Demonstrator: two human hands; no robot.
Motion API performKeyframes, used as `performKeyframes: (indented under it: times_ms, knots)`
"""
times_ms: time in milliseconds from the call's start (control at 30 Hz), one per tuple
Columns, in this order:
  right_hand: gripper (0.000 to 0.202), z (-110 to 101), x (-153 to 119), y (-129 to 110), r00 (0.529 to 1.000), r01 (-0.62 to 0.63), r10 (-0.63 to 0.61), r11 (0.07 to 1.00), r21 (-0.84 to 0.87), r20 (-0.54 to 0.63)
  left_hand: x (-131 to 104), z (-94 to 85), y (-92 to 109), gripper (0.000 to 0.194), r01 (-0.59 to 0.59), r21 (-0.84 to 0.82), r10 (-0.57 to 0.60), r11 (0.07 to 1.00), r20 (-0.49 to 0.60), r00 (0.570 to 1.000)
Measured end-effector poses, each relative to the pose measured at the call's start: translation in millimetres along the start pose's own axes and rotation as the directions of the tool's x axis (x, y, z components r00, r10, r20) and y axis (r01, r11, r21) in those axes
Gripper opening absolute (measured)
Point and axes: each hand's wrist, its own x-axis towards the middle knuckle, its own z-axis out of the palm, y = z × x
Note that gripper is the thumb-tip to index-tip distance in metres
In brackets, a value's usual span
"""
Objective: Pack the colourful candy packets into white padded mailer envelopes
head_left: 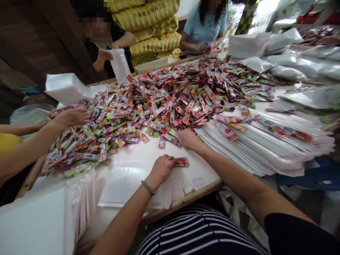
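Observation:
My left hand (pixel 161 170), with a beaded bracelet on its wrist, is closed on a small red packet (pixel 181 162) near the front of the white table (pixel 198 170). Beyond it, my right hand (pixel 188 139) reaches the near edge of a large heap of small colourful packets (pixel 159 102). Its fingers are bent down among the packets, and what they hold, if anything, is hidden. A flat white translucent bag (pixel 124 184) lies under and left of my left forearm.
A fanned stack of white bags (pixel 255 141) with packets on top lies right; another stack (pixel 77 209) is front left. A person's hands (pixel 70 118) reach in from the left. Two people work across the table, near yellow sacks (pixel 155 44). Filled bags (pixel 289 67) lie back right.

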Motion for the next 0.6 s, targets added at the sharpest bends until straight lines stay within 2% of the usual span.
performKeyframes:
  times_ms: [200, 367, 500, 600]
  knots:
    - [0.031, 2.0, -6.7, 15.7, 0.997, -0.071, 0.069, 0.997, 0.041, 0.035, -31.0, 16.8, 14.5, 0.022, 0.083, -0.028, -0.086, 0.996, -0.161, 0.983]
    - [0.035, -2.3, -8.1, 6.6, 0.977, -0.086, 0.14, 0.95, 0.301, -0.162, -37.8, 20.7, 17.5, 0.023, 0.071, 0.013, -0.065, 0.997, -0.242, 0.968]
    - [0.036, 9.0, -6.1, -18.9, 0.996, 0.03, -0.011, 0.979, 0.201, -0.092, -38.5, 24.3, 13.8, 0.022, 0.068, 0.011, -0.062, 0.998, -0.263, 0.963]
    - [0.037, 19.5, -11.4, -29.3, 0.999, 0.019, -0.014, 0.995, 0.097, -0.05, -40.2, 27.1, 10.6, 0.022, 0.047, 0.013, -0.042, 0.999, -0.26, 0.965]
